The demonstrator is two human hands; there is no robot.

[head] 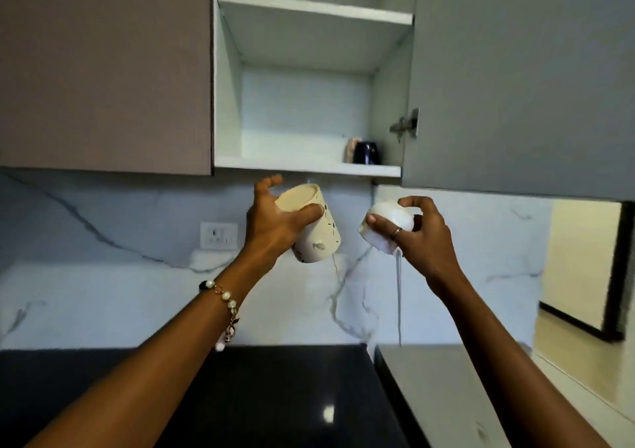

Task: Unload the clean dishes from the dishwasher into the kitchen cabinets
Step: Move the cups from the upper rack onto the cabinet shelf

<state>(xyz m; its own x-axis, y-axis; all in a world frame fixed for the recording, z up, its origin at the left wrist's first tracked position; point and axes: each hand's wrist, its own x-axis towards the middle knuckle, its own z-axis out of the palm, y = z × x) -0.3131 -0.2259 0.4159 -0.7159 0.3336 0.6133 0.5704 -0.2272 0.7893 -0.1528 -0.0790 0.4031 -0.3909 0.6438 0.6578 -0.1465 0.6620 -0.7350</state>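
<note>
My left hand (pixel 275 222) grips a cream cup (pixel 318 238) with small dark marks, tilted with its mouth toward me. A small white bowl (pixel 385 227) sits upside down and tilted in my right hand (pixel 424 238). Both are raised just below the open white cabinet (pixel 309 167). On the right of its lower shelf stand a dark mug (pixel 366 153) and a pale cup (pixel 352 150) behind it. The upper shelf (pixel 314 9) shows nothing on it.
The open cabinet door (pixel 515 79) hangs at the right, its hinge (pixel 405 125) facing the opening. A shut brown cabinet (pixel 103 69) is at the left. Below are a marble backsplash with a wall socket (pixel 219 236), a black counter (pixel 275 396) and a grey surface (pixel 443 389).
</note>
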